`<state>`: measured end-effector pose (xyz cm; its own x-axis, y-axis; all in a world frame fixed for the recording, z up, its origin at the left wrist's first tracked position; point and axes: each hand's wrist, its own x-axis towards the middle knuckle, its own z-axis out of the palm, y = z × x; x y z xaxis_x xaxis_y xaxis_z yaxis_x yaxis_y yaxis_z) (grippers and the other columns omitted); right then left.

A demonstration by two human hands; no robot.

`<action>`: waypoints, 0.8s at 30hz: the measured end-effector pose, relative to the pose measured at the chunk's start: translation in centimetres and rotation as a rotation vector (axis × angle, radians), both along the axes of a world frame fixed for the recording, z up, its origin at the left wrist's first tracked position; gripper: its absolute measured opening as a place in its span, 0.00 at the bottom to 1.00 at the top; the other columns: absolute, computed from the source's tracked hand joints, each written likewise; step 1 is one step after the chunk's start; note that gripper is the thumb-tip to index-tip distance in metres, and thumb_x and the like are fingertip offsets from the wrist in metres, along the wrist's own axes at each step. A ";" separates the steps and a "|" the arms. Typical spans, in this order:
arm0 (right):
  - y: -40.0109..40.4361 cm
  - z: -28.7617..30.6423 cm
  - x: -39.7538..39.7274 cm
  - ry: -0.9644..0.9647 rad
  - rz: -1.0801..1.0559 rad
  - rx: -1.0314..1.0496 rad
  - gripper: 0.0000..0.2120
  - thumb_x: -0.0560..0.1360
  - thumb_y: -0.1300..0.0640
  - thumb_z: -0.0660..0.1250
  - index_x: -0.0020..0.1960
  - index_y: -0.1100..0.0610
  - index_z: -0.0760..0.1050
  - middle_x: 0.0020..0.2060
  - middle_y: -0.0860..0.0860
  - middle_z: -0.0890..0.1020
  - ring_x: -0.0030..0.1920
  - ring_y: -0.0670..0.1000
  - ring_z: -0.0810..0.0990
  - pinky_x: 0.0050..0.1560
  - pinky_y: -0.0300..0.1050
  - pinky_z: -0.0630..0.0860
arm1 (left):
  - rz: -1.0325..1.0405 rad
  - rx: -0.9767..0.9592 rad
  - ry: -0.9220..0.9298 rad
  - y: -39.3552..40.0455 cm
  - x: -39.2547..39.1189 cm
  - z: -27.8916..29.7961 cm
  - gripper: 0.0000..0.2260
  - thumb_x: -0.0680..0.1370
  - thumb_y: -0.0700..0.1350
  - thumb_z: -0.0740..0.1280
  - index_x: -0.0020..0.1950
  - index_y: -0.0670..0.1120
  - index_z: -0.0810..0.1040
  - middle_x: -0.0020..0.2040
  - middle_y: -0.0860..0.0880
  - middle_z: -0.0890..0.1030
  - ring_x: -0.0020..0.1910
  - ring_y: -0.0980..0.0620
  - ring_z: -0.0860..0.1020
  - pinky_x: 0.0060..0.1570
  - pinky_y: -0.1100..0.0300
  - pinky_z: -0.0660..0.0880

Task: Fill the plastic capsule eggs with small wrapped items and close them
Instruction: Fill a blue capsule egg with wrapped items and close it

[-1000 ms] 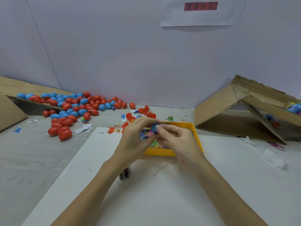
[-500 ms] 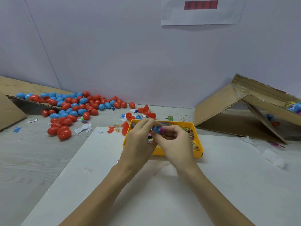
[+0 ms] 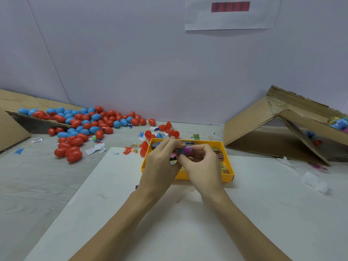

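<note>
My left hand [image 3: 160, 162] and my right hand [image 3: 202, 165] meet above the yellow tray [image 3: 228, 175]. Between their fingertips sits a blue capsule egg half [image 3: 181, 151] with a pink wrapped item [image 3: 188, 150] at its mouth. My right hand pinches the pink item and the egg; my left hand grips the blue half. A second small wrapped item [image 3: 173, 160] sticks out under my left fingers. The tray holds several small wrapped packets [image 3: 220, 159]. A large heap of red and blue closed eggs [image 3: 82, 127] lies at the far left.
Open red egg halves [image 3: 169, 129] lie just behind the tray. A collapsed cardboard box [image 3: 282, 127] stands at the right, a cardboard ramp [image 3: 22, 102] at the far left. A white sheet [image 3: 188, 223] covers the near table. Paper scraps [image 3: 95, 149] lie near the heap.
Both hands drew slightly nearer and lower over the tray. The pink wrapped item now shows at the blue half's mouth, where earlier only the blue egg was seen between the fingers.
</note>
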<state>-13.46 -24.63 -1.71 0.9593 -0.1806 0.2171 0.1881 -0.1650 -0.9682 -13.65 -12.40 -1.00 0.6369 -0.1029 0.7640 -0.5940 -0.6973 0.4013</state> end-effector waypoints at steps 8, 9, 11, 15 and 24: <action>0.6 -0.1 -0.4 -0.008 -0.011 0.073 0.21 0.71 0.54 0.81 0.55 0.50 0.72 0.46 0.43 0.81 0.41 0.39 0.83 0.35 0.28 0.77 | 0.020 -0.035 -0.024 -0.6 -0.1 -0.3 0.14 0.67 0.32 0.81 0.50 0.38 0.82 0.48 0.44 0.84 0.48 0.53 0.79 0.53 0.76 0.72; 0.7 -0.2 -0.5 -0.010 -0.008 0.078 0.21 0.71 0.55 0.81 0.54 0.49 0.71 0.46 0.43 0.81 0.41 0.38 0.83 0.36 0.29 0.77 | 0.021 -0.039 -0.024 -0.6 -0.1 -0.4 0.14 0.67 0.32 0.81 0.49 0.38 0.82 0.48 0.44 0.84 0.48 0.53 0.79 0.53 0.76 0.72; 0.8 -0.2 -0.5 -0.020 -0.007 0.087 0.20 0.71 0.56 0.81 0.53 0.49 0.71 0.46 0.44 0.81 0.42 0.35 0.82 0.36 0.30 0.78 | 0.021 -0.048 -0.024 -0.6 0.0 -0.5 0.15 0.67 0.32 0.81 0.49 0.39 0.82 0.48 0.45 0.83 0.48 0.54 0.79 0.53 0.76 0.73; 0.9 -0.2 -0.8 -0.046 -0.020 0.096 0.20 0.70 0.55 0.81 0.51 0.49 0.70 0.44 0.45 0.82 0.43 0.38 0.83 0.38 0.34 0.81 | 0.014 -0.049 -0.046 -0.6 0.0 -0.7 0.15 0.67 0.33 0.81 0.50 0.39 0.82 0.49 0.45 0.83 0.49 0.56 0.78 0.54 0.77 0.73; 0.9 -0.1 -1.1 -0.039 -0.011 0.091 0.19 0.71 0.54 0.80 0.51 0.51 0.70 0.44 0.47 0.82 0.42 0.39 0.83 0.36 0.33 0.80 | -0.036 -0.007 -0.045 -0.4 -0.1 -0.8 0.16 0.65 0.34 0.82 0.50 0.39 0.83 0.51 0.45 0.83 0.51 0.54 0.79 0.55 0.74 0.75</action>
